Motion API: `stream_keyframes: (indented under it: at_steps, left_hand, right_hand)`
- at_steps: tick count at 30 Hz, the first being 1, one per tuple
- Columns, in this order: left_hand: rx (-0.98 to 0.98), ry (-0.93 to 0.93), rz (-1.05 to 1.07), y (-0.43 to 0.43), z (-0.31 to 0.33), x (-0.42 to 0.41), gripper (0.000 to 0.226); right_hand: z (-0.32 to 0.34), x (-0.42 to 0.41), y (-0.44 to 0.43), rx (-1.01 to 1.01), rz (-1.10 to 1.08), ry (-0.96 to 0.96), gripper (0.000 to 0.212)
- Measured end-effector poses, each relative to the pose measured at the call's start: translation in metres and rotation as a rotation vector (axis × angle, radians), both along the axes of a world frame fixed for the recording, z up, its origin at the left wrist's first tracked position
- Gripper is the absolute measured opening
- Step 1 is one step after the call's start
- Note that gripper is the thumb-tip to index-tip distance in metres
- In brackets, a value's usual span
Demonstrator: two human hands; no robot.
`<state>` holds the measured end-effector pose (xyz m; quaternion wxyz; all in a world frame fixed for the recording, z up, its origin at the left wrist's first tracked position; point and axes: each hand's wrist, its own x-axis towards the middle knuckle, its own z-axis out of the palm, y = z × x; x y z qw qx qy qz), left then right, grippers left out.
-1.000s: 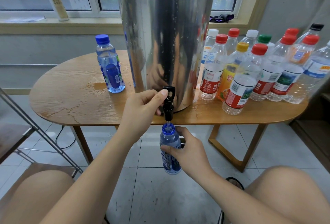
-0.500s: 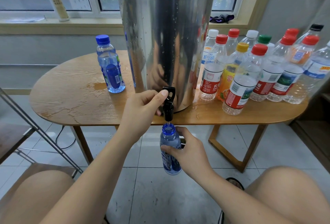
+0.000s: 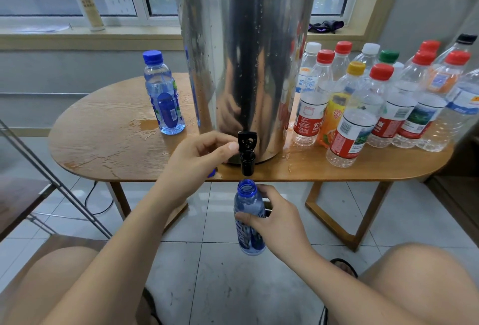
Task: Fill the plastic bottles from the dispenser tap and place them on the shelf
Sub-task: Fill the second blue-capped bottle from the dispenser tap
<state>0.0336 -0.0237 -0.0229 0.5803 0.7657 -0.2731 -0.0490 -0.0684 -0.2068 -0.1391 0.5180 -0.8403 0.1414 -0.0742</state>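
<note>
Bottle [image 3: 246,202] held under the tap [image 3: 247,154].
The right hand [image 3: 281,223] wraps its fingers tight round the bottle, whose open top is just below the spout. Above that grip, the left hand [image 3: 197,161] curls beside the tap, thumb touching it; I cannot tell if it pinches.

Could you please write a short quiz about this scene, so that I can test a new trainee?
1. Fill in: the capped blue bottle stands on the table, to the ___ of the dispenser.
2. The left hand holds: A the tap, B the table, C the capped blue bottle?
3. True or false: the bottle in the right hand has its cap on.
Key: 1 left; 2 A; 3 false.
</note>
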Motion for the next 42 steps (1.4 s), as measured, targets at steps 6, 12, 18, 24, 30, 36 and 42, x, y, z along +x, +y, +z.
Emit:
stream_keyframes:
  at_steps: [6,12,18,24,30,36,42]
  left_hand:
    - [0.336,-0.210,0.199,0.030,-0.028,0.022,0.022]
    - [0.592,-0.319,0.172,0.033,-0.048,0.026,0.032]
    - [0.643,-0.374,0.197,0.033,-0.056,0.027,0.033]
    - [0.481,-0.280,0.141,0.030,-0.054,0.015,0.019]
    - [0.349,-0.112,0.009,0.021,-0.052,-0.011,0.023]
    - [0.388,-0.136,-0.033,0.020,-0.056,-0.014,0.037]
    - [0.496,-0.236,0.049,0.011,-0.056,-0.019,0.048]
  right_hand:
    - [0.003,-0.003,0.001,0.015,0.015,-0.013,0.065]
    - [0.002,-0.007,0.003,0.015,0.032,-0.017,0.067]
    - [-0.001,-0.009,0.005,0.024,0.047,-0.016,0.066]
    - [0.000,-0.010,0.008,0.012,0.056,-0.016,0.066]
    - [0.002,-0.013,0.009,-0.002,0.074,-0.025,0.060]
    - [0.007,-0.018,0.013,-0.050,0.105,-0.020,0.057]
    - [0.006,-0.023,0.013,-0.084,0.137,-0.027,0.054]
